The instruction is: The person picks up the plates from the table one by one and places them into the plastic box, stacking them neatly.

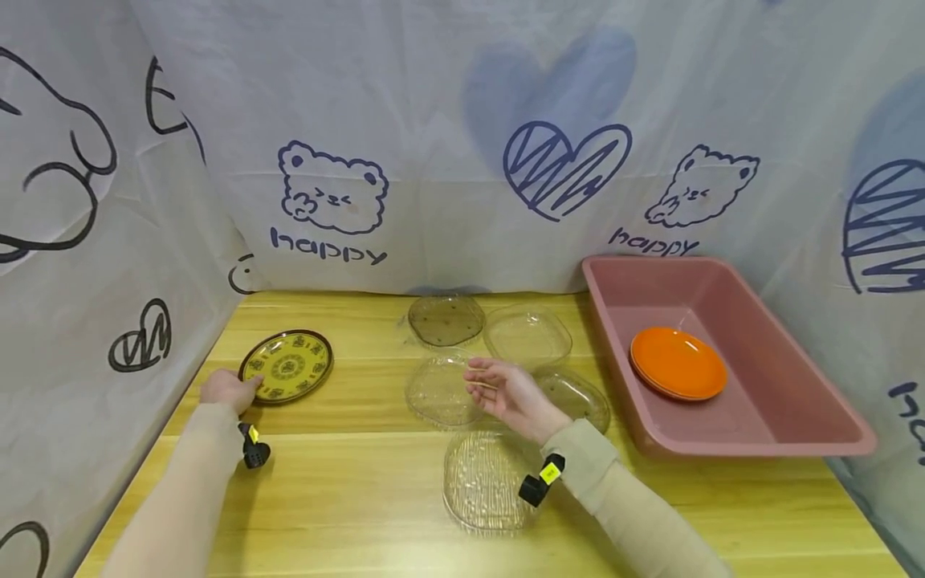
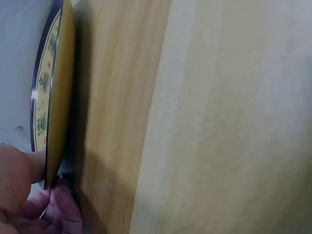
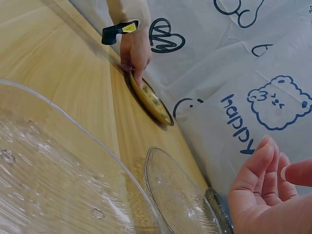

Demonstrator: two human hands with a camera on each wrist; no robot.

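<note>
A yellow plate [image 1: 291,366] with a dark brown rim and printed figures is at the left of the table. My left hand [image 1: 227,391] grips its near left edge, the thumb on top and the fingers underneath. In the left wrist view the plate [image 2: 62,92] is seen edge-on, close over the wood. My right hand [image 1: 515,399] hovers above several see-through plates, its fingers loosely bent and nothing in them. Below it lies a ribbed clear plate [image 1: 486,482]; another clear plate [image 1: 437,391] sits just left of its fingertips.
A pink basin [image 1: 784,446] stands at the right, with stacked orange plates [image 1: 678,363] inside. Toward the back are a greyish see-through plate [image 1: 446,319] and a clear one [image 1: 527,335]. White printed cloth [image 1: 448,209] hangs behind the table and along its sides.
</note>
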